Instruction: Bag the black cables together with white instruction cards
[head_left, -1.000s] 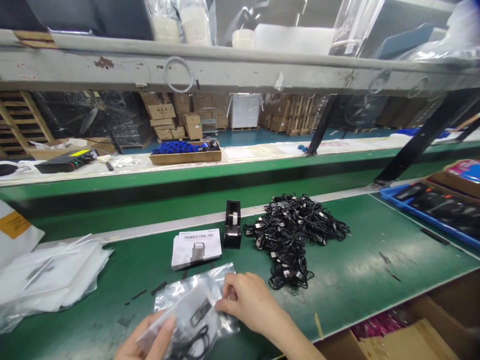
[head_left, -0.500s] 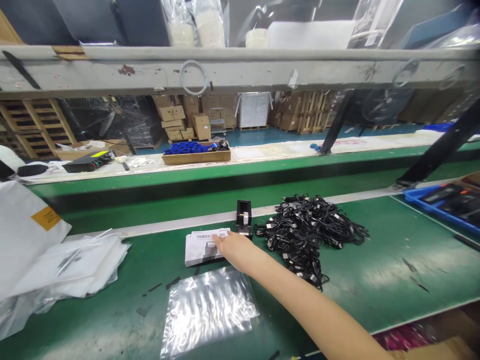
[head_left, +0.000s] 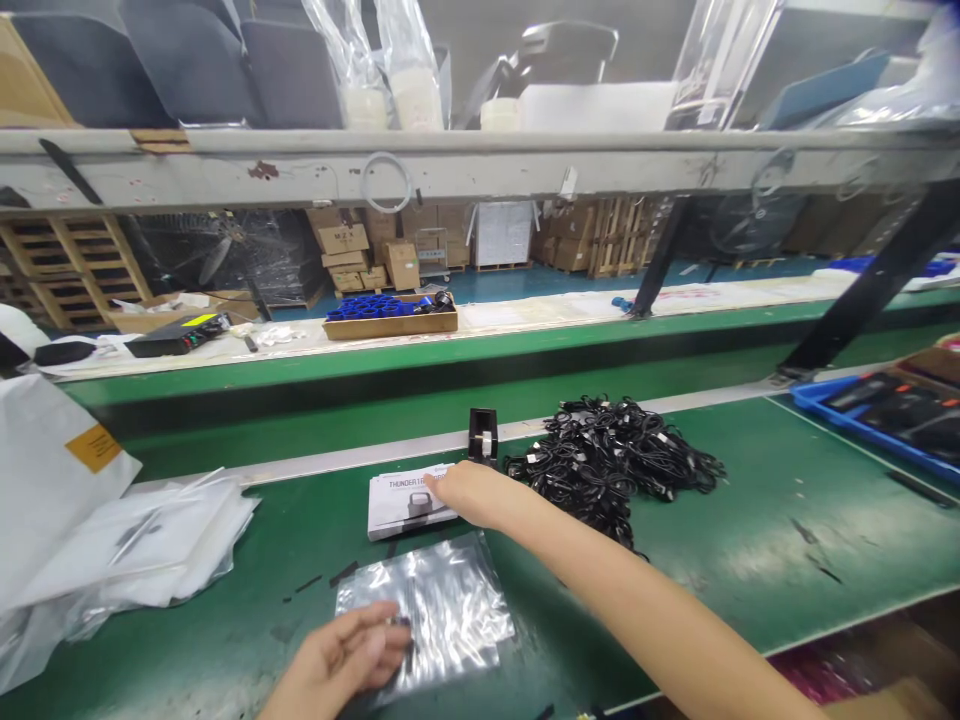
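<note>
My right hand [head_left: 471,492] reaches to the stack of printed white booklets [head_left: 409,503], its fingers closed over the right end of the top one. The thumb and some fingertips are hidden. Lower down, my left hand [head_left: 346,650] hovers at the left side of a clear plastic bag [head_left: 457,615] lying flat on the bench, fingers loosely bent. A small dark patch shows at its fingertips; whether it is a thing or a reflection is unclear. Behind my right hand stands a black tape dispenser [head_left: 482,435]. A heap of black cables [head_left: 615,460] lies to the right.
White plastic-wrapped sheets [head_left: 142,540] are piled on the left beside a white bag [head_left: 52,450]. At the right is a blue tray [head_left: 814,400] of dark items. A cardboard box [head_left: 394,325] with blue parts sits on the raised ledge. A grey beam [head_left: 480,165] crosses above.
My left hand has come into view from below and is over the clear bag. My right hand stays at the booklets, barely moved. The view has tilted up slightly.
</note>
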